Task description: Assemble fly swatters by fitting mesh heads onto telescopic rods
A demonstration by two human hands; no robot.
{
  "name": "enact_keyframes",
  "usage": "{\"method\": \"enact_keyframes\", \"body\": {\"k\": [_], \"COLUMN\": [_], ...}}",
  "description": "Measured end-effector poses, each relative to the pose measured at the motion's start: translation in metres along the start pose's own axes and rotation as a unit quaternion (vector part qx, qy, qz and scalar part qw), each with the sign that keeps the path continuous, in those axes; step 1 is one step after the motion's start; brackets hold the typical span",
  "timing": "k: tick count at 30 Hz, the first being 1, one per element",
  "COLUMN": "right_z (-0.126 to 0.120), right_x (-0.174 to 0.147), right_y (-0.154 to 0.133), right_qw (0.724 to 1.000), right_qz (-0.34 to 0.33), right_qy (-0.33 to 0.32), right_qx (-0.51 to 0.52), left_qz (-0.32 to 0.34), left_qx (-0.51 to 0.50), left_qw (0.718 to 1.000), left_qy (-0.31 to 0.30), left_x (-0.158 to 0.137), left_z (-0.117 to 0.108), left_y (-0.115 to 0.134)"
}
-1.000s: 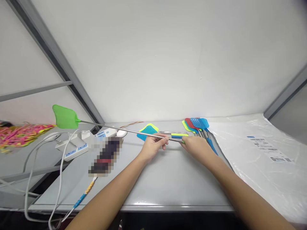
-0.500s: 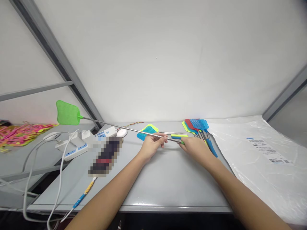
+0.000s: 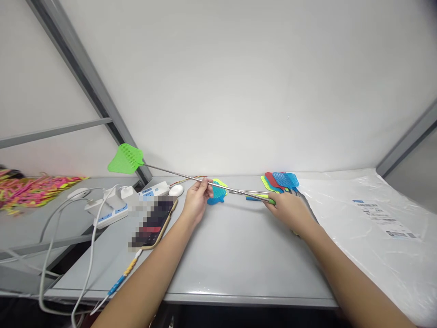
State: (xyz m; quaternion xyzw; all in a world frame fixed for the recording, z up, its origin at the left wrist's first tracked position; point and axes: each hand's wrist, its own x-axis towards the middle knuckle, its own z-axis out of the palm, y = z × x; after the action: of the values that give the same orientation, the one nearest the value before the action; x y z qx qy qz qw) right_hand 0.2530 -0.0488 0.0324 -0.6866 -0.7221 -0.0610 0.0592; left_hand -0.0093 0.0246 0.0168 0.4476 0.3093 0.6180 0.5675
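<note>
A green fly swatter (image 3: pixel 127 159) with a long metal rod is held slantwise above the table, its mesh head up at the left. My right hand (image 3: pixel 290 210) is wrapped round its green handle, which mostly hides in the palm. Farther along the rod, my left hand (image 3: pixel 198 198) pinches the metal between thumb and fingers. Behind the rod lie blue and yellow-green swatters (image 3: pixel 217 193) with their rods and handles pointing right. Beyond my right hand sits a pile of blue, red and yellow swatters (image 3: pixel 282 180), their handles partly covered by the hand.
On the left of the grey table (image 3: pixel 239 269) are a phone (image 3: pixel 155 225) with a cable and white power strips (image 3: pixel 112 214) with cords. A white plastic package (image 3: pixel 368 218) covers the right side. Colourful strips (image 3: pixel 37 191) lie at the far left.
My left hand has slid along the rod toward the swatter's head, away from my right hand. The green head has turned and appears farther right. The view has shifted slightly.
</note>
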Motion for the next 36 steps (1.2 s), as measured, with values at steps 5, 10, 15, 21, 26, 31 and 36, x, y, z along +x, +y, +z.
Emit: {"method": "enact_keyframes", "body": {"k": [5, 10, 15, 21, 26, 31, 36], "right_z": [-0.001, -0.002, -0.001, 0.002, 0.005, 0.004, 0.003], "right_x": [0.001, 0.002, 0.004, 0.004, 0.001, -0.002, -0.003], "right_y": [0.003, 0.010, 0.010, 0.006, -0.018, -0.037, -0.035], "right_qw": [0.999, 0.998, 0.998, 0.998, 0.998, 0.998, 0.999], "right_qz": [0.001, 0.018, 0.021, 0.016, -0.019, -0.021, -0.024], "right_qy": [-0.035, -0.057, -0.048, -0.040, -0.044, -0.051, -0.028], "right_qx": [0.009, -0.015, -0.033, -0.037, -0.028, -0.024, -0.014], "left_qz": [-0.007, -0.016, -0.020, -0.019, -0.034, -0.056, -0.041], "left_qx": [0.012, 0.014, 0.017, 0.033, 0.103, 0.146, 0.149], "left_qw": [1.000, 1.000, 1.000, 0.999, 0.988, 0.977, 0.979], "left_qy": [-0.007, -0.017, -0.015, -0.031, -0.111, -0.143, -0.133], "left_x": [-0.005, -0.011, -0.013, -0.019, -0.038, -0.047, -0.044], "left_z": [0.006, 0.010, 0.013, 0.021, 0.042, 0.054, 0.048], "left_y": [-0.004, -0.009, -0.013, -0.016, -0.027, -0.033, -0.024]}}
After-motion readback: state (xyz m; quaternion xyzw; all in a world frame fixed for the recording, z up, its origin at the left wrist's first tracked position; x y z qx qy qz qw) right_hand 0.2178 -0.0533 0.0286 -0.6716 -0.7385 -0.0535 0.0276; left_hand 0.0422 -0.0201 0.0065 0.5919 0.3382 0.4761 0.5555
